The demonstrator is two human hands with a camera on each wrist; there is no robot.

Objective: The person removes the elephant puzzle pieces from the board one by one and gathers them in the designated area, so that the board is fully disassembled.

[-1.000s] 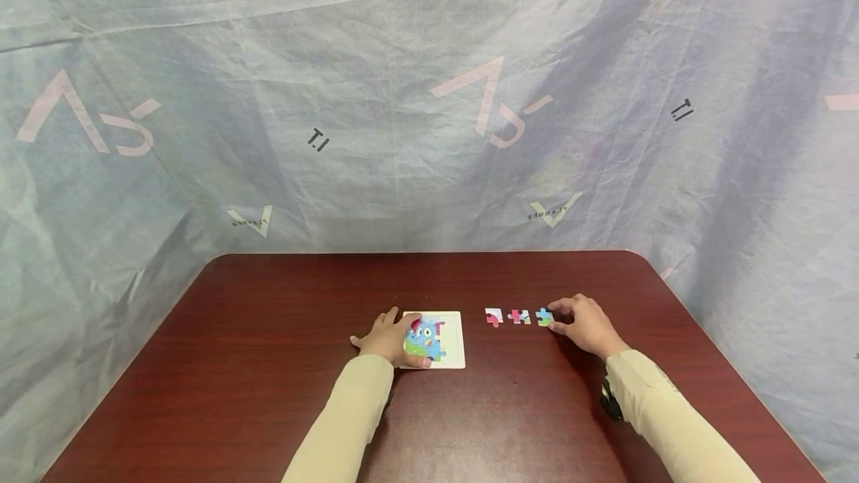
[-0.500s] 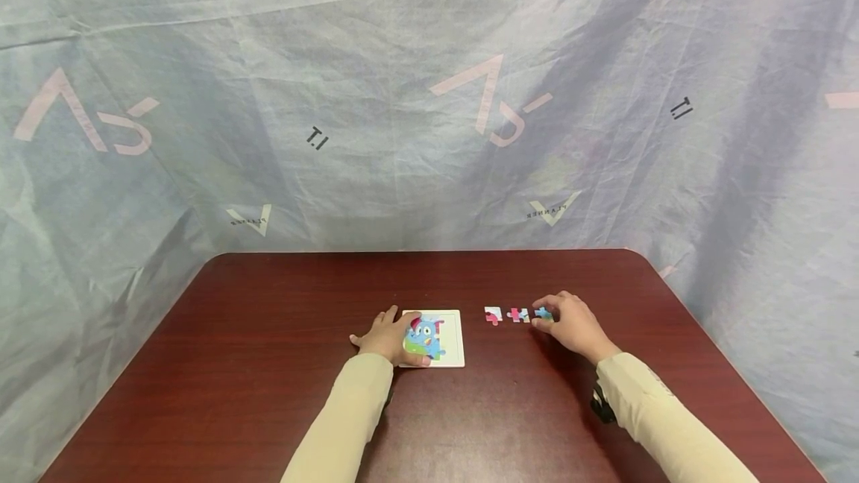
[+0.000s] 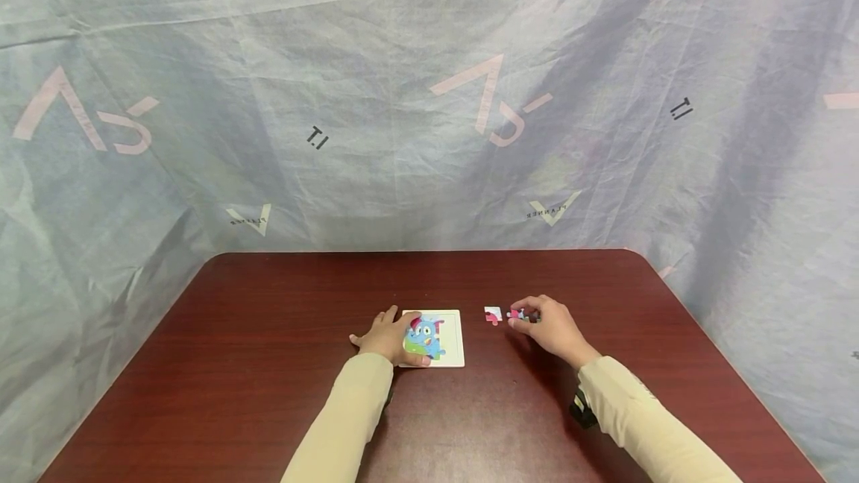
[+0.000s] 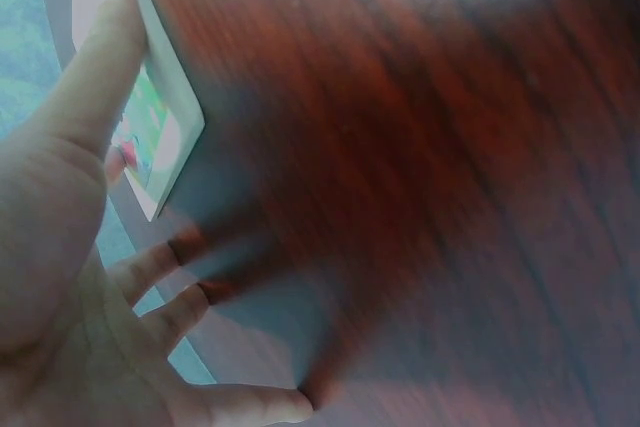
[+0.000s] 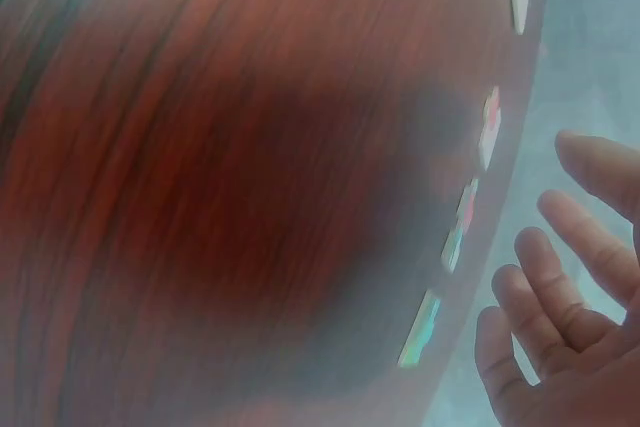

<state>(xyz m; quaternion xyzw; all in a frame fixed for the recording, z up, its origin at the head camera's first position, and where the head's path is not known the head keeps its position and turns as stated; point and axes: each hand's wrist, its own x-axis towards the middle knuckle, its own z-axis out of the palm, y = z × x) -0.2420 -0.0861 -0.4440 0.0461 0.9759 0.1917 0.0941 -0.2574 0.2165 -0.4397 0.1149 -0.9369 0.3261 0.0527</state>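
A white puzzle tray [image 3: 453, 341] lies flat on the table, its left part filled with pieces showing a blue cartoon creature [image 3: 423, 341]. My left hand [image 3: 384, 340] rests on its left side, thumb and index finger over the frame and the other fingers spread on the table. To the right, three loose jigsaw pieces lie in a row: a white and pink piece [image 3: 493, 314], a pink and blue piece [image 3: 515, 314] and a blue-green piece [image 5: 420, 329]. My right hand [image 3: 555, 326] hovers above the last two, fingers loosely bent and holding nothing, partly covering them in the head view.
The dark red wooden table [image 3: 268, 393] has rounded far corners. Behind it hangs a grey printed cloth [image 3: 376, 95], which also runs along both sides. A black band [image 3: 582, 408] shows at the right wrist.
My right hand has moved left along the row, from beside the blue-green piece to over the pink and blue one. The pieces, tray and left hand have stayed in place.
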